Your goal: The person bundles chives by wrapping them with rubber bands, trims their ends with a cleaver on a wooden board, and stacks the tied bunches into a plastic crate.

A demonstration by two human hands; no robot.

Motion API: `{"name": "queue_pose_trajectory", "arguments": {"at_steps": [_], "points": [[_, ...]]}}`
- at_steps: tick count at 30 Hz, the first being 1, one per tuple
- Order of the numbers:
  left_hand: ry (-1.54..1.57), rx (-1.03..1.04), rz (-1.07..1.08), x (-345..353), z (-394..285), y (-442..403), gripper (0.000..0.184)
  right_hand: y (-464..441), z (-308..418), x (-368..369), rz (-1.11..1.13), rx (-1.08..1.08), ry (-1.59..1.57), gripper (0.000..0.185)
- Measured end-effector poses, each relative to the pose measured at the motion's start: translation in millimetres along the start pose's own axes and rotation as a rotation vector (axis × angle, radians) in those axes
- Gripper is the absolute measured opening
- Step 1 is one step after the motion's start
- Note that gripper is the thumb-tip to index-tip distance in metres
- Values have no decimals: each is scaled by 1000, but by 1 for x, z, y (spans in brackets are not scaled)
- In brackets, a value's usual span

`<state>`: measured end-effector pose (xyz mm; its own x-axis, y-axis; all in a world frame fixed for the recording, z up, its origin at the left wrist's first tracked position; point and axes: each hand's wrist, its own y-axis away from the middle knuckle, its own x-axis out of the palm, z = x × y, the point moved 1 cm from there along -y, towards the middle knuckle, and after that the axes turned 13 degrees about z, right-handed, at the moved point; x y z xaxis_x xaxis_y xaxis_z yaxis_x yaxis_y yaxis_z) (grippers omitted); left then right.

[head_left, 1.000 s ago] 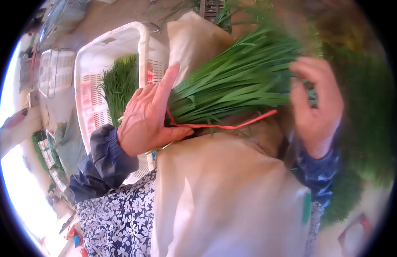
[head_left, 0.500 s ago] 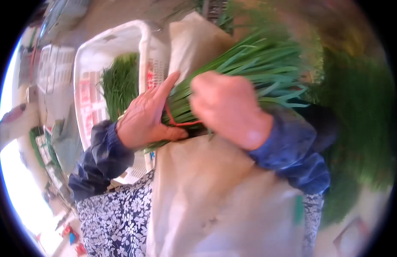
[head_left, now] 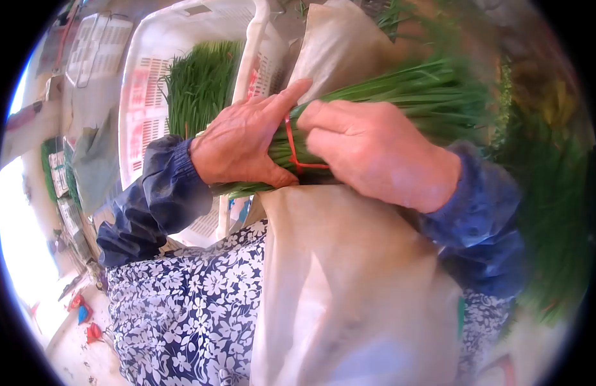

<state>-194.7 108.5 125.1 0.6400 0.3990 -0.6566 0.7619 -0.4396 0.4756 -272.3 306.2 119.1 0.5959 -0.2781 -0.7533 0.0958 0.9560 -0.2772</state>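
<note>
A bunch of long green garlic chives (head_left: 401, 90) lies across my lap on a beige cloth (head_left: 349, 257). My left hand (head_left: 240, 141) is wrapped around its stem end, thumb below and fingers over the top. A red tie (head_left: 291, 145) loops around the stems just beside that hand and runs under my right hand (head_left: 381, 148). The right hand is closed, its fingers curled over the tie against the bunch; the fingertips are partly hidden. The leafy tips point to the right.
A white plastic basket (head_left: 127, 122) stands at the left, with more chives (head_left: 204, 83) inside. A large heap of greens (head_left: 549, 231) lies on the right, blurred. Another white crate (head_left: 98, 48) sits farther left. Small red and blue scraps (head_left: 84, 313) lie on the floor.
The view has shifted, so things appear farther right and mostly higher. My right hand has turned slightly beside the bunch, and the red tie now sits more upright across the stems.
</note>
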Motion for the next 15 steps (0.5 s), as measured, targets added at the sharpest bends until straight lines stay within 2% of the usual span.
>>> {"name": "queue_pose_trajectory", "arguments": {"at_steps": [2,5,6,7,8,10,11,13,15], "points": [[18,43,-16,3,3,-1,114,-4,2,2,31,-29,-119,14],[-30,62,-57,3,6,1,112,-7,-5,3,91,47,-177,7],[-25,59,-59,1,4,1,112,-4,-9,-3,99,71,-308,7],[-5,11,-11,-1,0,1,113,-3,-12,-5,106,98,-439,7],[16,-35,39,-1,-2,1,114,-2,-11,-5,111,101,-443,7],[47,29,14,1,1,-1,114,0,-8,-4,149,170,-514,12],[70,93,-14,1,1,-3,114,-1,-2,-3,149,179,-512,12],[154,89,2,-2,-1,-3,113,-6,11,1,192,243,-167,16],[233,74,11,-4,-1,1,112,-7,13,8,212,257,-106,17]]}}
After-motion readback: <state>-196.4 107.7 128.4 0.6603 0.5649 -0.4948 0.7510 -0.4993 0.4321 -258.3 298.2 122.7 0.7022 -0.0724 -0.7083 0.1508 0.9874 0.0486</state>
